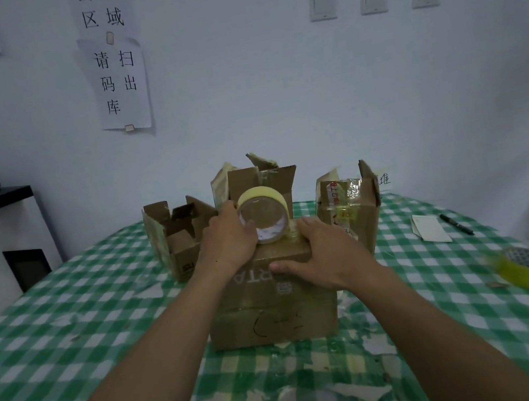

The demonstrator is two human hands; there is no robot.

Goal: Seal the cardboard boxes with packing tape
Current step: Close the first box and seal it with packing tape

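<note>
cardboard box (275, 320), flaps closed, sits mid-table (69, 335) on green checked cloth. the left hand (228, 240) grips a pale yellow tape roll (264, 216) standing on edge at the box's far top edge. the right hand (326, 260) lies flat just beside it, fingers straight, pressing the box top. open boxes (176, 245) stand behind; a second roll (526, 268) lies far right.

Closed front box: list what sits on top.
On the box, a yellow tape roll stands on edge, gripped by the left hand. The right hand presses on the top. The seam beneath is hidden.
</note>
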